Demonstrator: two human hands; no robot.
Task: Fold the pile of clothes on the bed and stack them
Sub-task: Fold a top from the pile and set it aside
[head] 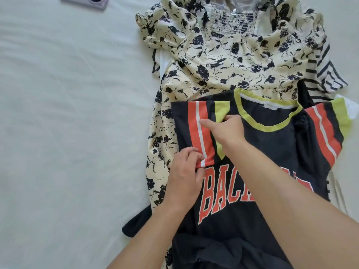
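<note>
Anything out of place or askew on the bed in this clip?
Mostly no. The black T-shirt lies on the floral dress, its left sleeve folded in by the left hand and right hand, the other sleeve still out. A phone lies apart from the clothes on the sheet.

single head-worn wide-angle view, looking forward and steeply down, close over the white-sheeted bed (68,113), both forearms entering from bottom edge, pile of patterned clothes (233,61) filling right half, edges bowed by lens
</note>
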